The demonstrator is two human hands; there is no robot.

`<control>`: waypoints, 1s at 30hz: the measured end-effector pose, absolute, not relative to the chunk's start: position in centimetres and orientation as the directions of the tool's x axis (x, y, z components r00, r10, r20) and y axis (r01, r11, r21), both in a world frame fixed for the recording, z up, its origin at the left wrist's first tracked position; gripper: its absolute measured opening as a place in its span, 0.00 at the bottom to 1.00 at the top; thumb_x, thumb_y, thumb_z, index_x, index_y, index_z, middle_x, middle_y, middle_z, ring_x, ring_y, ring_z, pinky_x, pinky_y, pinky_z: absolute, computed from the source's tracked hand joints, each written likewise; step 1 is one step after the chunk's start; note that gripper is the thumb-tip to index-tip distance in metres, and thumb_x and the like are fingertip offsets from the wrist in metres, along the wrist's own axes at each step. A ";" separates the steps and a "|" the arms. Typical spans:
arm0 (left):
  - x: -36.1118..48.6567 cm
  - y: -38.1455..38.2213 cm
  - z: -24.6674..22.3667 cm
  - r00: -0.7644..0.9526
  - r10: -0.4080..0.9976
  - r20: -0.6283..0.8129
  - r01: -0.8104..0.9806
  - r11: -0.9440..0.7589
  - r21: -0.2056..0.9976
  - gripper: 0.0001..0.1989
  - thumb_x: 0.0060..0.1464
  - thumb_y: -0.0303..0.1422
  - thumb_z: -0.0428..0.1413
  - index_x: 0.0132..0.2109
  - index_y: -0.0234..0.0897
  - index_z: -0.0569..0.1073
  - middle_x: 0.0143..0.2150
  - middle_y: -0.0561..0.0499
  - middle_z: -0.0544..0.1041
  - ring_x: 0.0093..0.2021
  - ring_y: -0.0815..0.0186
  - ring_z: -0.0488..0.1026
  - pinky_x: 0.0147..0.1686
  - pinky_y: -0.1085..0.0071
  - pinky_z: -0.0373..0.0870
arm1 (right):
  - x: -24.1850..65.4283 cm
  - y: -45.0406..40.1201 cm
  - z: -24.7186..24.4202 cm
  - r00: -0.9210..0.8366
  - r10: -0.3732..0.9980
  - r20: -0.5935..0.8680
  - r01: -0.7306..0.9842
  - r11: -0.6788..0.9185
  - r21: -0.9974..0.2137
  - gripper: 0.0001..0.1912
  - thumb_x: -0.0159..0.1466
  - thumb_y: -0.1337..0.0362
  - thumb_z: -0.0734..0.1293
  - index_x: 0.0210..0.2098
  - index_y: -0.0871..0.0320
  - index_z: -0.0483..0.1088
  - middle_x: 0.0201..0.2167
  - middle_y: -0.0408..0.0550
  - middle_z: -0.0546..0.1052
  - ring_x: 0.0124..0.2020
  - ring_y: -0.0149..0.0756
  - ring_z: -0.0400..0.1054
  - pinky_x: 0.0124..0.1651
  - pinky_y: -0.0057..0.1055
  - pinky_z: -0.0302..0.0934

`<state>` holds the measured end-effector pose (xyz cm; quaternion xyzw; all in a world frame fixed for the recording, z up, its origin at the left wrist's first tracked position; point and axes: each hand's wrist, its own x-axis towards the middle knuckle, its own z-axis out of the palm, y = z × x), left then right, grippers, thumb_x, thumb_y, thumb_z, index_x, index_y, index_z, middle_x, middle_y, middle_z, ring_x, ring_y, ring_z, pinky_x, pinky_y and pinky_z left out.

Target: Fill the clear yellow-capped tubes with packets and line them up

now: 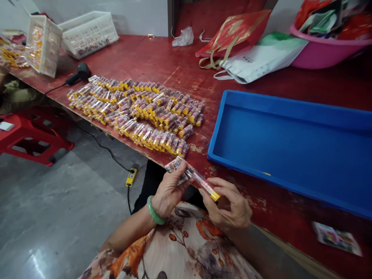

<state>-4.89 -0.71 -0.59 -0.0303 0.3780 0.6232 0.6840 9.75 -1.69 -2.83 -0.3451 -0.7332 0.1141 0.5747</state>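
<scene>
My right hand [228, 203] pinches a clear plastic tube [202, 181] with a yellow cap, which has a printed label on it. My left hand [168, 190], with a green bangle on its wrist, holds the tube's other end together with a folded printed paper strip [175, 170]. The hands are close together just over the near edge of the red table [186, 69]. A large pile of similar yellow-capped tubes [136, 112] lies a little beyond my left hand, not touching it.
A blue plastic tray [287, 133] lies right of my hands, and a printed card [337, 238] lies nearer. A black hot-air gun [80, 72] and white crates [43, 45] of tubes stand far left. Bags and a pink basin [325, 54] lie at the back. A red stool [35, 133] stands on the floor.
</scene>
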 end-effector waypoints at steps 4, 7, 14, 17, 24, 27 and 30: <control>-4.8 -0.8 -0.5 -0.039 0.823 -0.567 -0.874 0.247 0.418 0.09 0.47 0.29 0.66 0.37 0.33 0.77 0.33 0.50 0.79 0.31 0.67 0.76 0.30 0.71 0.78 | 9.4 -1.7 -3.1 -0.004 0.779 0.627 0.170 0.618 -0.768 0.17 0.55 0.73 0.71 0.42 0.57 0.64 0.37 0.49 0.75 0.36 0.37 0.73 0.34 0.33 0.72; -4.9 -0.7 -0.6 -0.031 0.804 -0.594 -0.875 0.265 0.404 0.08 0.47 0.29 0.66 0.37 0.33 0.77 0.34 0.50 0.79 0.31 0.66 0.76 0.30 0.70 0.78 | 9.7 -1.4 -3.3 0.020 0.792 0.610 0.191 0.596 -0.780 0.16 0.56 0.72 0.71 0.41 0.57 0.64 0.37 0.49 0.76 0.36 0.37 0.73 0.34 0.33 0.71; -5.0 -0.6 -1.0 0.001 0.829 -0.559 -0.878 0.269 0.397 0.10 0.48 0.31 0.66 0.38 0.33 0.77 0.34 0.50 0.79 0.31 0.67 0.76 0.30 0.71 0.78 | 10.3 -1.3 -3.0 -0.133 0.602 0.787 0.449 0.745 -0.493 0.20 0.54 0.73 0.73 0.43 0.54 0.66 0.39 0.48 0.77 0.35 0.37 0.75 0.33 0.32 0.72; -4.9 -0.7 -1.1 0.006 0.834 -0.552 -0.868 0.279 0.411 0.10 0.48 0.32 0.66 0.37 0.33 0.77 0.34 0.50 0.79 0.30 0.68 0.75 0.29 0.71 0.77 | 10.2 -1.3 -3.0 -0.138 0.621 0.772 0.391 0.750 -0.533 0.21 0.54 0.74 0.73 0.44 0.54 0.66 0.39 0.49 0.77 0.36 0.38 0.75 0.35 0.33 0.73; -5.2 -1.0 -1.6 0.037 0.823 -0.566 -0.869 0.306 0.389 0.13 0.46 0.31 0.67 0.40 0.33 0.76 0.37 0.50 0.79 0.32 0.68 0.76 0.31 0.72 0.78 | 10.3 -1.1 -3.1 -0.103 0.635 0.765 0.420 0.725 -0.545 0.18 0.56 0.70 0.72 0.44 0.56 0.67 0.37 0.49 0.77 0.35 0.38 0.75 0.34 0.33 0.72; -5.2 -0.9 -1.6 0.014 0.830 -0.557 -0.854 0.300 0.424 0.15 0.45 0.33 0.67 0.40 0.34 0.76 0.36 0.49 0.79 0.32 0.68 0.76 0.31 0.71 0.77 | 10.4 -1.4 -2.9 -0.197 0.542 0.817 0.527 0.761 -0.378 0.19 0.56 0.72 0.72 0.45 0.55 0.67 0.38 0.49 0.78 0.36 0.38 0.76 0.34 0.31 0.72; -5.0 -1.0 -1.4 -0.044 0.850 -0.526 -0.823 0.267 0.501 0.17 0.43 0.37 0.69 0.39 0.34 0.76 0.35 0.50 0.79 0.30 0.69 0.75 0.29 0.73 0.76 | 10.2 -1.8 -3.0 -0.203 0.511 0.836 0.596 0.741 -0.309 0.20 0.56 0.71 0.73 0.45 0.54 0.67 0.38 0.49 0.78 0.36 0.38 0.76 0.34 0.30 0.72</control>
